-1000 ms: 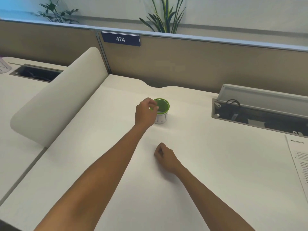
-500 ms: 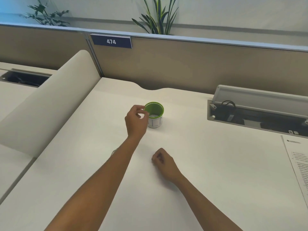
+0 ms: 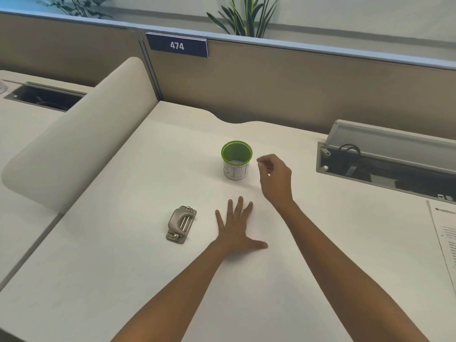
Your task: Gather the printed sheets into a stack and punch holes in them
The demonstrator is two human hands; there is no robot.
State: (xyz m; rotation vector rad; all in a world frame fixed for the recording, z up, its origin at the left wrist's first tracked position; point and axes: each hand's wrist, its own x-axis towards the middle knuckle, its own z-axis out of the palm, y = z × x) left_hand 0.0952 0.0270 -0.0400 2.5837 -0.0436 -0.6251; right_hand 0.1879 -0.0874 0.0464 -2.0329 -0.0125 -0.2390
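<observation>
Printed sheets (image 3: 444,233) lie at the surface's (image 3: 320,243) far right edge, ungathered; the punch (image 3: 181,224) sits well apart, untouched, just left of the left hand (image 3: 235,227), spread flat; the right hand (image 3: 275,176), fingers curled in a pinch, hovers beside a green cup (image 3: 236,160); gathering and punching seemingly both remain.

A single head-worn wide-angle view looks forward and down across the counter (image 3: 308,280) from the near edge, close enough that both forearms enter from the bottom. It faces the partition (image 3: 308,95) at the far edge. The wide lens curves straight lines toward the frame borders.
</observation>
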